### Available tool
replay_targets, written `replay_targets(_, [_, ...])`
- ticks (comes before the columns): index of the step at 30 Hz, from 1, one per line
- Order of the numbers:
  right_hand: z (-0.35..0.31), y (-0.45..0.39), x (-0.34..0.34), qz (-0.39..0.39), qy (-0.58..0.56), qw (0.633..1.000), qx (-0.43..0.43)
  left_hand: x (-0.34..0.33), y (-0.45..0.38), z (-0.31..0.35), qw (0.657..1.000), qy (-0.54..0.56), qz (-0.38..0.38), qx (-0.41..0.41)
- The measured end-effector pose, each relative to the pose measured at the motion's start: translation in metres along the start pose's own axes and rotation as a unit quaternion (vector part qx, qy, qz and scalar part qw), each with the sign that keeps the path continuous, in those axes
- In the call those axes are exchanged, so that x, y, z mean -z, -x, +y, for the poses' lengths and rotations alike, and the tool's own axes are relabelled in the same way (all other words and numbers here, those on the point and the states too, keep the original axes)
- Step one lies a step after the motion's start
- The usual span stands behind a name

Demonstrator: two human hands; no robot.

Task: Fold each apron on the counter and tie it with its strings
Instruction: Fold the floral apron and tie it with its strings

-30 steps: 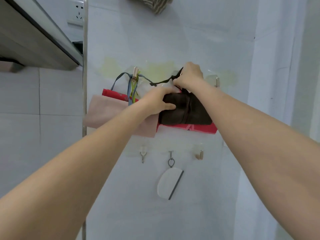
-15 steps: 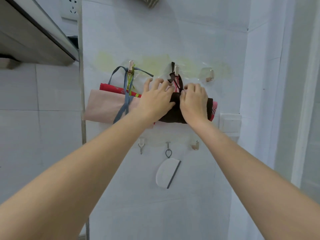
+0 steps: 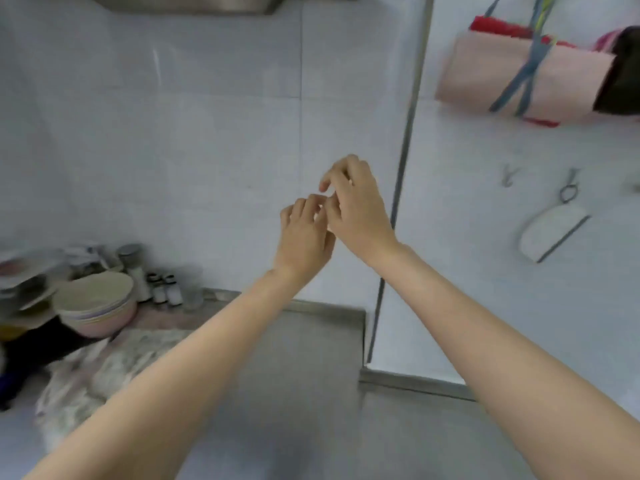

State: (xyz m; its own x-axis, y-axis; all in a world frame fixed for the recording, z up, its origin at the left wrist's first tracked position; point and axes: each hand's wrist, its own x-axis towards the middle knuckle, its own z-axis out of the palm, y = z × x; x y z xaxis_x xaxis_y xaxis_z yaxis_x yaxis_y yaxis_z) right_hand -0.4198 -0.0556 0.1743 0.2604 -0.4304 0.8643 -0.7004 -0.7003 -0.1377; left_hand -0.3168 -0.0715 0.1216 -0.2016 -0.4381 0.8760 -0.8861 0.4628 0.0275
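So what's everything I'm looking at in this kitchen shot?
Pink apron roll: one, pink, tied with blue strings, hanging on the wall upper right.
Dark apron roll: one, dark brown, beside the pink one at the right edge.
Scraper: one, white, hanging lower on the same wall.
Bowls: a stack, pink and cream, on the counter at left.
Small jars: a few, blurred, behind the bowls.
Patterned cloth: one, pale, lying on the counter.
Counter: one, grey.
Left hand: empty, raised.
Right hand: empty, touching the left hand.
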Motion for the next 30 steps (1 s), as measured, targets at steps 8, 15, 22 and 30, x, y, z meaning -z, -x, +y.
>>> replay_targets(8, [-0.117, 0.1, -0.221, -0.486, -0.031, 0.86, -0.151, 0.077, 0.207, -0.205, 0.892, -0.115, -0.419, 0.129])
replay_targets(15, [-0.158, 0.171, -0.339, -0.619, -0.103, 0.679, -0.382, 0.1, 0.306, -0.307, 0.742, -0.119, -0.61, 0.251])
replay_targets(22, [-0.16, 0.174, -0.379, -0.436, -0.266, 0.586, -0.63, 0.081, 0.334, -0.329, 0.618, -0.044, -0.763, 0.182])
replay_targets(30, [-0.103, -0.07, -0.254, -0.139, -0.454, 0.669, -0.572, 0.061, 0.148, -0.29, 0.818, 0.167, -0.463, 0.298])
